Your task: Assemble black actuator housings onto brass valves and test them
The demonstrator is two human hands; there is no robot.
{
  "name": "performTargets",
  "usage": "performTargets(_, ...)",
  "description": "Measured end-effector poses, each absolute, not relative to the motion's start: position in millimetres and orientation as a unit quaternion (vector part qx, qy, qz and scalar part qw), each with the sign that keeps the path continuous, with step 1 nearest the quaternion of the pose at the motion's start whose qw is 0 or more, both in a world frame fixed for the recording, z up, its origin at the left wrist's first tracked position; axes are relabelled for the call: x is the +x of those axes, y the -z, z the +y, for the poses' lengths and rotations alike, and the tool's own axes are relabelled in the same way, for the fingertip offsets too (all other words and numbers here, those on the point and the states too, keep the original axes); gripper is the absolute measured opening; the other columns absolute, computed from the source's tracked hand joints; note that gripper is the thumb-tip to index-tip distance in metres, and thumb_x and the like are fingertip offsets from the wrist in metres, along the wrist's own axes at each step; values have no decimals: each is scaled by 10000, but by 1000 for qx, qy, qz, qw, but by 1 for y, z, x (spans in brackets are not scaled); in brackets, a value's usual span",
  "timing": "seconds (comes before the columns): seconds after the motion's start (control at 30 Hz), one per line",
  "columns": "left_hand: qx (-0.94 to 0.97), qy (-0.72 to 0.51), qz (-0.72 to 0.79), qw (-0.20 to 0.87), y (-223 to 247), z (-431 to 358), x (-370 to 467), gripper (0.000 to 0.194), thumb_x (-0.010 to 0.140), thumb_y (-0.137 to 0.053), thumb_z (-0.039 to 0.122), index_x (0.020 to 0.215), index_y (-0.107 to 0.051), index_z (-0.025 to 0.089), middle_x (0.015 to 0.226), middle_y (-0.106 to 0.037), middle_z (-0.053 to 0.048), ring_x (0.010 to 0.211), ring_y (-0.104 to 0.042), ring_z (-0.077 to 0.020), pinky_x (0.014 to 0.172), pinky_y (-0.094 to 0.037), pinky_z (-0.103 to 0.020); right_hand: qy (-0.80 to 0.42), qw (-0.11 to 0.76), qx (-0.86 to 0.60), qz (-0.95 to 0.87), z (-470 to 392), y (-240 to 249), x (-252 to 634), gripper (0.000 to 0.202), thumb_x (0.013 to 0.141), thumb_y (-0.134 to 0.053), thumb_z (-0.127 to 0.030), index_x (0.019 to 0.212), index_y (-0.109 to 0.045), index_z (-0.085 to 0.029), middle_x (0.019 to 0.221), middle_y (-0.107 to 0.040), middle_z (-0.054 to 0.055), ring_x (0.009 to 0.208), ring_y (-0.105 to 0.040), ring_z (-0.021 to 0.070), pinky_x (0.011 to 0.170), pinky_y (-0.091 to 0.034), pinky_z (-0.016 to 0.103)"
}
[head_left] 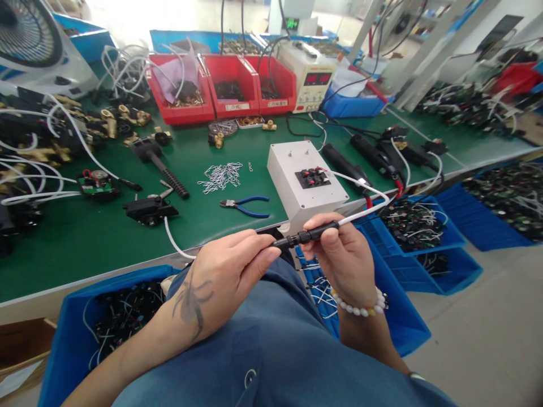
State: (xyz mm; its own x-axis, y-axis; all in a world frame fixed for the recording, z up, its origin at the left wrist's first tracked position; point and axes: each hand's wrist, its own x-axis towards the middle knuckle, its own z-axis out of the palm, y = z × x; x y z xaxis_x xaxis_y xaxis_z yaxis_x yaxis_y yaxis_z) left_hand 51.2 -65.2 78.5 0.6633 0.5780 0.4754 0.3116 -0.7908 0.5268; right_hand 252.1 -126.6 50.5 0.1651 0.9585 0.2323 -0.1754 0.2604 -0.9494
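In front of my lap, my left hand (233, 265) pinches one end of a black cable connector (291, 242). My right hand (345, 254) grips the connector's other black half (323, 231), and the two halves meet in line between my hands. From the right half a white cable (365, 211) loops back to the terminal block (314, 177) on a white box (292, 164). Another white cable (173, 243) runs from a small black valve-like unit (149, 209) on the bench toward my left hand, where it is hidden.
Blue-handled cutters (250, 199) and a pile of metal clips (220, 176) lie on the green bench (199, 223). Electric screwdrivers (345, 164) rest right of the box. Red bins (182, 107) and a power supply (311, 85) stand behind. Blue crates (70, 322) sit below the edge.
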Motion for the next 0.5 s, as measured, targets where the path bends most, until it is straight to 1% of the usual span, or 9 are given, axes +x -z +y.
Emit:
performTargets(0.17,886,-315,241,242,-77,-64,53,181,994,-535,221,966,-690,132,815,-706,-4,712,-653,-95,667,-466,-165,-436,616,-395,-523,-127,-50,257,148,928,-673,-373,1011,-743,-273,810,-685,-18,670,-638,71,624,-514,182)
performTargets(0.27,889,-299,242,248,-72,-63,59,236,1012,-493,251,947,-688,135,800,-694,-15,707,-645,-117,660,-471,-194,-438,618,-404,-513,-125,-41,258,147,931,-667,-385,1015,-732,-283,781,-677,-24,685,-639,75,638,-511,178)
performTargets(0.33,898,-256,258,247,-66,-61,63,305,1025,-454,291,903,-692,144,793,-691,-25,711,-648,-143,653,-478,-226,-453,614,-426,-486,-123,-27,260,189,938,-646,-432,1019,-711,-274,737,-667,-27,664,-631,85,632,-508,188)
performTargets(0.37,905,-223,266,247,-62,-58,64,326,1027,-446,312,899,-698,150,804,-694,-30,728,-655,-157,661,-487,-242,-468,592,-450,-478,-122,-18,263,253,941,-622,-485,1002,-703,-253,728,-667,-18,656,-629,96,631,-511,202)
performTargets(0.4,909,-192,276,247,-59,-55,63,327,1023,-453,331,914,-706,156,827,-698,-36,756,-663,-171,678,-500,-256,-487,545,-484,-480,-122,-10,266,350,937,-589,-554,968,-698,-222,725,-671,-1,650,-627,111,630,-513,221)
performTargets(0.43,908,-173,289,248,-55,-51,60,313,1017,-468,346,950,-713,163,866,-702,-42,799,-670,-183,711,-516,-269,-510,473,-524,-492,-122,-2,271,458,921,-558,-627,919,-693,-189,721,-674,21,644,-625,128,626,-515,243)
performTargets(0.5,889,-196,340,236,-46,-39,49,292,1002,-499,370,1055,-707,172,976,-698,-62,916,-669,-204,821,-539,-302,-553,260,-578,-540,-123,6,283,598,863,-548,-724,824,-685,-143,719,-680,59,642,-624,154,623,-513,271)
